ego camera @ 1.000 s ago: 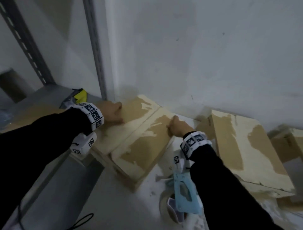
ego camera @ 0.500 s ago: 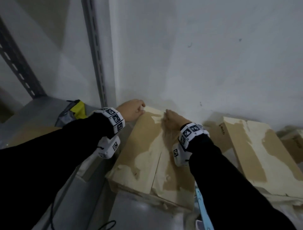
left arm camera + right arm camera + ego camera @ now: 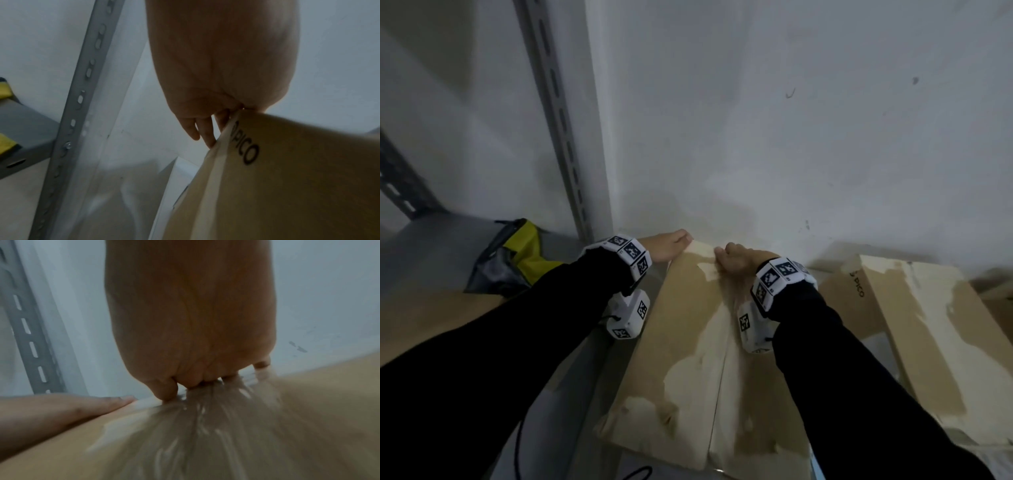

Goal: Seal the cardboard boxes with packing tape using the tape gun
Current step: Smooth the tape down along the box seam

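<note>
A cardboard box (image 3: 688, 342) with torn, pale patches lies in front of me, its two flaps shut and the seam running away from me toward the wall. My left hand (image 3: 671, 245) holds its far left corner. In the left wrist view the fingers (image 3: 205, 129) reach down behind the box edge (image 3: 298, 186). My right hand (image 3: 736, 260) grips the far edge near the seam, its fingers (image 3: 195, 379) curled over the box edge (image 3: 61, 443). The box top is blurred there. No tape gun is clearly in view.
A white wall (image 3: 791, 137) rises just behind the box. A grey slotted shelf upright (image 3: 558, 120) stands at the left, with a yellow and black bag (image 3: 517, 253) on the shelf. A second worn box (image 3: 928, 325) lies at the right. A cable (image 3: 517, 445) hangs low left.
The box has turned so that its seam points at the wall. Both hands have slid to its far edge. The blue tape gun has dropped out of the bottom of the view.
</note>
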